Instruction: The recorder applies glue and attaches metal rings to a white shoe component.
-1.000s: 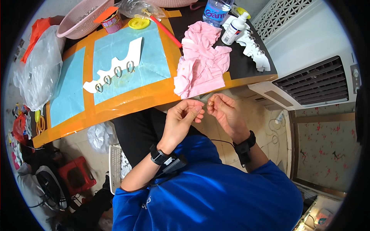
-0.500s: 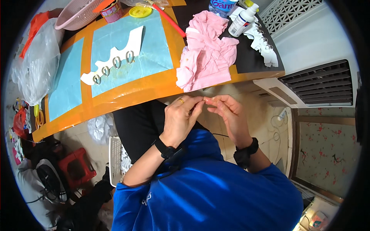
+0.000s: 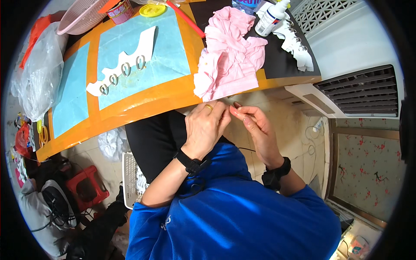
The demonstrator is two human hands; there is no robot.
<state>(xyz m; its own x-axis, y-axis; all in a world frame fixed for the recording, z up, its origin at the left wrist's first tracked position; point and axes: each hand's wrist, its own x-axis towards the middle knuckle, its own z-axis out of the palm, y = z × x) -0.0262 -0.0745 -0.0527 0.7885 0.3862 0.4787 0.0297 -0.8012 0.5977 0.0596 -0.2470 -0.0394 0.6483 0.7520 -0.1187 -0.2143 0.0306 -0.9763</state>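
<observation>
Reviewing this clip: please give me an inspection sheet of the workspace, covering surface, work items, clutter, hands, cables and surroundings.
Surface: dark table, blue sheeting bordered with orange tape.
Work items: white scalloped strip with four metallic rings along its edge; anything held is too small to make out.
Clutter: pink cloth, white bottle, yellow lid.
Hands: left hand and right hand, close together at the near table edge.
Cables: dark cord below the right hand.
Surroundings: white vented appliance at right; red stool at left.
</observation>
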